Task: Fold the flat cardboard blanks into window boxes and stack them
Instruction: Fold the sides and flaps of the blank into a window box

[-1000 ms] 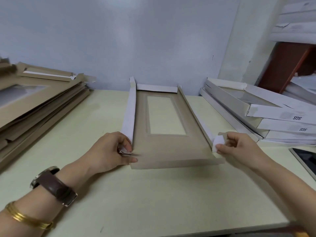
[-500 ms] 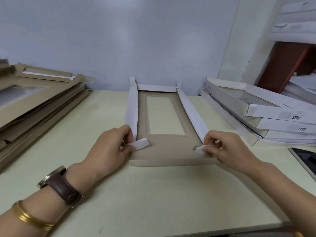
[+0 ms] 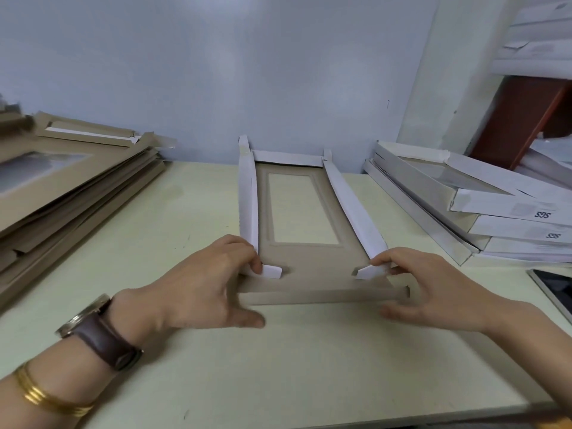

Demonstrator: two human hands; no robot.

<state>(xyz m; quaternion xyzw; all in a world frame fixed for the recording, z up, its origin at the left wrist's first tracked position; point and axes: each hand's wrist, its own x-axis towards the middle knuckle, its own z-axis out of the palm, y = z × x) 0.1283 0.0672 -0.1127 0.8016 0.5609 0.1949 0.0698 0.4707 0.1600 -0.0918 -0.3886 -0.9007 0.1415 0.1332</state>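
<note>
Left hand [image 3: 210, 286] and right hand [image 3: 433, 289] sit at the two near corners of the blank [image 3: 312, 261], one per side, equally close. Left fingers curl on the near end of the left side wall [image 3: 247, 199] and hold the left corner tab [image 3: 272, 271] turned inward. Right fingers do likewise with the right side wall [image 3: 353, 205] and right corner tab [image 3: 370, 271]. Both thumbs reach back toward me beside the near end flap [image 3: 322, 297], which lies low; contact unclear.

Blank lies on the desk [image 3: 278, 366] directly ahead of the hands, long axis running straight away from me, window [image 3: 301, 209] mid-panel, far end wall [image 3: 288, 158] already up.

Judgement: the next move lifts the near flap over both tabs. The tabs point at each other across the short axis.

Flat blanks [image 3: 62, 187] are far left, finished boxes [image 3: 464, 205] far right.
</note>
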